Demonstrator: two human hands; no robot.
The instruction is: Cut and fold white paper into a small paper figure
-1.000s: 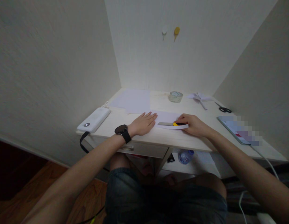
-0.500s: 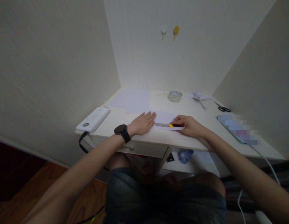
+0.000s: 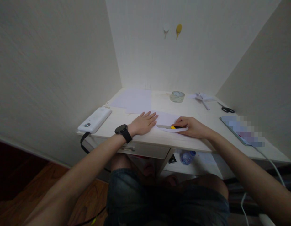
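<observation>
Right, the left hand [image 3: 143,123] lies flat, fingers spread, pressing down the sheet of paper [image 3: 164,119] near the front edge of the desk [image 3: 159,139]; its grip holds nothing, it simply pins. The right hand [image 3: 192,127] is closed around a utility knife [image 3: 171,127] with a yellow slider, blade pointing left toward the flat hand and lying low along the near edge of the paper. A curl of paper [image 3: 177,129] lifts just beside the blade (a strip coming away, it looks like). To do this well, I'd judge the blade should stay shallow and travel in one steady line, with the pinning fingers kept clear of its path, since the tip points straight at them. Firm, even pressure from the flat palm would stop the sheet creeping. Further back sit more paper sheets [image 3: 133,100], a tape roll [image 3: 177,96], scissors [image 3: 226,109], and a white power bank [image 3: 94,120] at the left corner.
</observation>
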